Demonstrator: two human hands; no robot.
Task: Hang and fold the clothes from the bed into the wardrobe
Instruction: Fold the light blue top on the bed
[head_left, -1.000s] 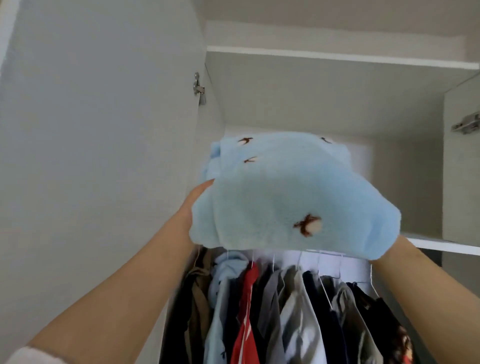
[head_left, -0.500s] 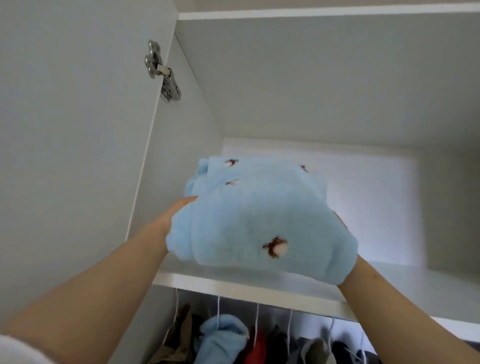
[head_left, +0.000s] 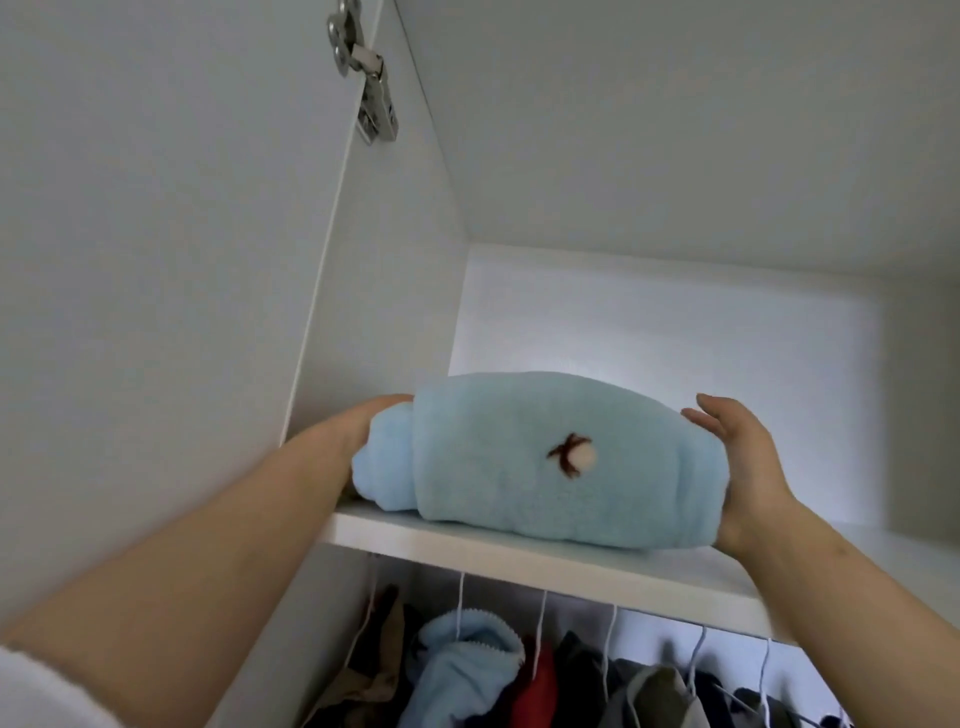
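Wardrobe shelf (head_left: 571, 569), one blue fleece (head_left: 493, 499), left hand (head_left: 379, 421), right hand (head_left: 748, 467) at its ends

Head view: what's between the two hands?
In the head view, the folded blue fleece, lying on the white shelf; left hand and right hand touch its ends.

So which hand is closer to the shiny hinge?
Left. The left hand sits below the hinge, at the left end of the fleece; the right hand is farther off, at its right end.
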